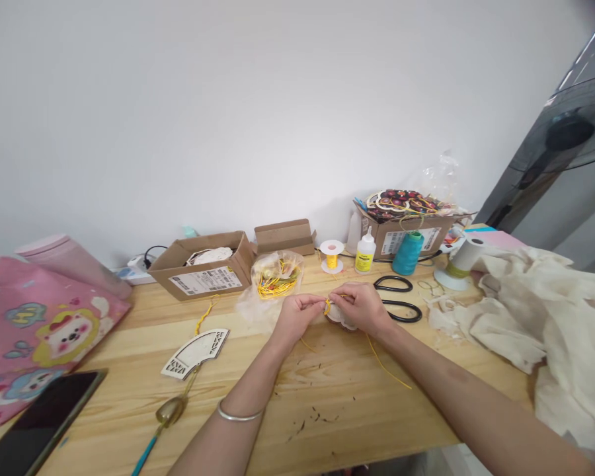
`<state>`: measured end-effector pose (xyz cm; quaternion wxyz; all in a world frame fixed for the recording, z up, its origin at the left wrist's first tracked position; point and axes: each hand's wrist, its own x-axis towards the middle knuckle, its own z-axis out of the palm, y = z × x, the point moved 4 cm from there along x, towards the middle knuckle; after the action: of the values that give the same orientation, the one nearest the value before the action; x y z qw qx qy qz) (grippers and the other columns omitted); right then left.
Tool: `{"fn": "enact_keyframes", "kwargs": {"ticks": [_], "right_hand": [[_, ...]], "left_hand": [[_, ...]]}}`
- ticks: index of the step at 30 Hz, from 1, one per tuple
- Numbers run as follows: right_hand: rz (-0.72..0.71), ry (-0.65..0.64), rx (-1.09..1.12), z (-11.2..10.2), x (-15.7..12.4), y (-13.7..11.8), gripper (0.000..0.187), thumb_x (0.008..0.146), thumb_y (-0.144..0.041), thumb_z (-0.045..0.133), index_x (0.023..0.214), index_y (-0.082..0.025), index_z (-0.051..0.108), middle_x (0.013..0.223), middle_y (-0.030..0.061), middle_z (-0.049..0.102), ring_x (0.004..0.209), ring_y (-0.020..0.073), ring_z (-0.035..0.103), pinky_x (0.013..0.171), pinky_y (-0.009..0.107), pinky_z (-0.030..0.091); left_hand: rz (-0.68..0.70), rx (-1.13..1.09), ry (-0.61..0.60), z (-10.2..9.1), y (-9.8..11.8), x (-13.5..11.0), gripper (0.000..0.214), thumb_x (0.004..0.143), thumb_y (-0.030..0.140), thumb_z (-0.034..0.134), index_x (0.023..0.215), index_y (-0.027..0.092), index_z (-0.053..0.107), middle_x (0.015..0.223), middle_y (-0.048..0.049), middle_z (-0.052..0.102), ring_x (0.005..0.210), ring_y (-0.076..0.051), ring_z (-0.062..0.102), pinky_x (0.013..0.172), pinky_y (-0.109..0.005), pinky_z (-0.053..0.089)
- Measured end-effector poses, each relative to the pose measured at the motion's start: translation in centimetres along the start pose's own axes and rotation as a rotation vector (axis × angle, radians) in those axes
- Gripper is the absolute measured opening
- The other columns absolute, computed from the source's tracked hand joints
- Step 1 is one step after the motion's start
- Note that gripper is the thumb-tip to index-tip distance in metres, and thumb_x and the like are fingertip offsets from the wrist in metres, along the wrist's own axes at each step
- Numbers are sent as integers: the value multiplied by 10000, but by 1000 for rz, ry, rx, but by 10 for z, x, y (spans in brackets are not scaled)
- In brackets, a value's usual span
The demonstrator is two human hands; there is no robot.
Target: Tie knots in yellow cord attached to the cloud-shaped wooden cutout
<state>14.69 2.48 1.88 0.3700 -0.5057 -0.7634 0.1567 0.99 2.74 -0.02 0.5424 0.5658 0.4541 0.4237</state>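
Observation:
My left hand (pixel 296 318) and my right hand (pixel 363 308) meet over the middle of the table, fingertips close together in a pinch. Between them runs a yellow cord (pixel 327 306), with a loose end trailing beneath my right wrist. A pale, scallop-edged flat piece (pixel 340 318) sits under the right fingers, partly hidden by them. Both hands are closed on the cord; how it is looped is too small to make out. Just right of my right hand lie black-handled scissors (pixel 401 311), their blades mostly out of sight.
Behind the hands stand a glue bottle (pixel 364 254), a yellow thread spool (pixel 332 258), a teal thread cone (pixel 408 254) and a bag of yellow cords (pixel 277 277). Leftward are a fan-shaped ornament (pixel 196 354), an open carton (pixel 203 274) and a phone (pixel 39 423). Cream cloth (pixel 565 317) covers the right.

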Motion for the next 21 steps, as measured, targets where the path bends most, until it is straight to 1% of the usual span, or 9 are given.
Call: {"fn": "enact_keyframes", "kwargs": {"ticks": [3,8,13,17,21], "right_hand": [[6,11,-23,0,0,1,235,739,-300,440,685,-194,644,618,21,623,531,110,501,484,202,334],[-1,-13,25,0,0,-1,229,737,-298,445,716,-188,644,659,28,636,557,118,525,507,204,352],[-30,-23,39,-1,-2,-7,230,738,-294,448,720,-180,648,635,29,629,533,114,513,493,205,343],[-47,-30,30,-2,-3,-9,229,741,-287,446,725,-182,649,631,28,624,538,111,506,494,202,336],[-19,-41,7,-1,-1,-5,226,732,-284,457,709,-172,652,634,30,620,534,104,497,490,196,333]], "left_hand": [[4,-5,-2,0,0,1,209,586,273,606,735,133,651,732,-35,663,674,-142,572,662,-243,427],[15,0,-56,1,-1,0,240,624,284,573,789,125,645,804,-50,656,729,-153,567,706,-258,419],[-1,58,-43,0,-1,0,227,619,277,577,772,125,647,763,-47,661,704,-155,570,674,-249,427],[29,106,-28,0,2,-2,223,624,274,568,762,118,647,758,-51,660,701,-156,572,667,-246,430],[75,165,-11,-1,5,-3,222,624,284,563,743,116,645,738,-50,659,695,-159,573,659,-250,435]]}}
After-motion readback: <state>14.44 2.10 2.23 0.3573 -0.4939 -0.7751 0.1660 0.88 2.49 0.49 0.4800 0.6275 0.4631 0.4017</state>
